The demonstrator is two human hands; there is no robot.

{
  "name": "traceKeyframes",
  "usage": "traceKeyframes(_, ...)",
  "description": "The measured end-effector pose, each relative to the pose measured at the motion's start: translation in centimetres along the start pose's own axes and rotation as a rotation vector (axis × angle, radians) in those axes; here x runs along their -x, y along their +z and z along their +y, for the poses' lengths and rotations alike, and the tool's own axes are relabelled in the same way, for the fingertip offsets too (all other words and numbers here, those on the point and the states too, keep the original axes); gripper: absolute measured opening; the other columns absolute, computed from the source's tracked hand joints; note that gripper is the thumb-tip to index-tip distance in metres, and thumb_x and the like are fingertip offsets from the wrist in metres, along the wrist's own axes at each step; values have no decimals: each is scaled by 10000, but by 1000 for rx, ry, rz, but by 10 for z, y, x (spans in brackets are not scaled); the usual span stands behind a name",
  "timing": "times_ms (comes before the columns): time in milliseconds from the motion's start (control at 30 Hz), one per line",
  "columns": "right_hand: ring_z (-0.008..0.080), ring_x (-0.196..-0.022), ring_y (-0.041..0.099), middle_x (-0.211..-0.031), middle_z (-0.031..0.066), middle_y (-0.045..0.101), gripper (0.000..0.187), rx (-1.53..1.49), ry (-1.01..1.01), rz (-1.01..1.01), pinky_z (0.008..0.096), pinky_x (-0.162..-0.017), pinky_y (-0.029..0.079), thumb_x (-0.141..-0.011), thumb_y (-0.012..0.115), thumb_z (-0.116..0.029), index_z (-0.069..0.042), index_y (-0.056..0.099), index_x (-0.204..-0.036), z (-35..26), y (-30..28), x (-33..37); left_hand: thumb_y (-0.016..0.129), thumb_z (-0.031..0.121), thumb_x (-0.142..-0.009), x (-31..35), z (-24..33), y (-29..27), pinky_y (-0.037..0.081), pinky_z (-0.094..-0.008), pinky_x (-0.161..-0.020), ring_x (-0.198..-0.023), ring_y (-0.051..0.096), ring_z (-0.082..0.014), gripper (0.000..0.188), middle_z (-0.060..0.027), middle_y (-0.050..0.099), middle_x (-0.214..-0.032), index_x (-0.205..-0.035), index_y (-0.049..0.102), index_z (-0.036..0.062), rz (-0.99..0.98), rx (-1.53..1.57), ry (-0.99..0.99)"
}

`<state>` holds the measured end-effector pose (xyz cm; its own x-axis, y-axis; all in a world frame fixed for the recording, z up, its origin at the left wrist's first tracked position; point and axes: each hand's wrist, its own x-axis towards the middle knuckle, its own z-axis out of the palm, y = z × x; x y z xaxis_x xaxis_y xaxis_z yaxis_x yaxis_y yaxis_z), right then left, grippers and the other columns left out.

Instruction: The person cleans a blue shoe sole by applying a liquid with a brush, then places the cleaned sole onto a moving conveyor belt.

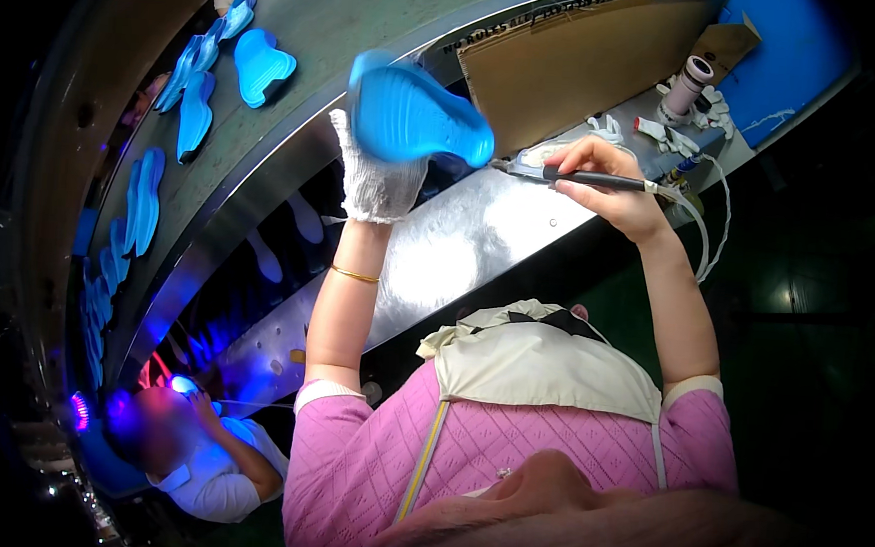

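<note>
A white knit glove covers my left hand (381, 188), which holds up a blue shoe sole (417, 117). The sole is slightly blurred, its wide end up and left, its narrower end toward my right hand; most of my gloved fingers are hidden behind it. Bare, my right hand (613, 189) grips a black-handled brush (592, 179) between thumb and fingers. The brush's tip points left, just short of the sole's narrow end, above the metal shelf (450, 239). From the handle's rear a pale tube (703, 230) curves away.
Several blue soles (263, 65) lie on the dark conveyor belt (337, 27) at the left. Behind the shelf stands a cardboard box (570, 66). A pinkish cylinder (687, 88) and white gloves (713, 110) are at the far right. Another person (211, 460) works at the lower left.
</note>
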<state>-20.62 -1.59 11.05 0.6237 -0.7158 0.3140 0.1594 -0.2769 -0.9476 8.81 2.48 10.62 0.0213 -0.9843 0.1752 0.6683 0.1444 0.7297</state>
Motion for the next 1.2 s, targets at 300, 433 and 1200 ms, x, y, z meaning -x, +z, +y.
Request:
traceKeyframes(300,72,-792,609,-854,23,640,170,42,-55,305,200,-694,501,-836,710,-44,-47,585,-950,16,23,8,541,471,-942,39,-88,-16,381,-488,-1095,-1201,544,-330,649,-188,554,-1304,-1376,435,0,-183,564,-340)
traceKeyframes(433,73,-765,627,-879,46,663,159,188,-141,399,207,-692,512,-834,680,1,-44,574,-944,12,31,-6,575,634,-855,48,-108,18,406,-452,-1079,-1208,536,-313,835,-182,538,-1318,-1405,403,30,-47,243,-370)
traceKeyframes(1200,232,-804,662,-874,88,657,190,365,-187,-22,321,-709,515,-745,692,-101,-69,646,-927,-13,74,17,389,712,-895,28,-75,0,472,-504,-992,-1125,575,-368,816,-205,552,-1303,-1408,406,77,137,362,-83)
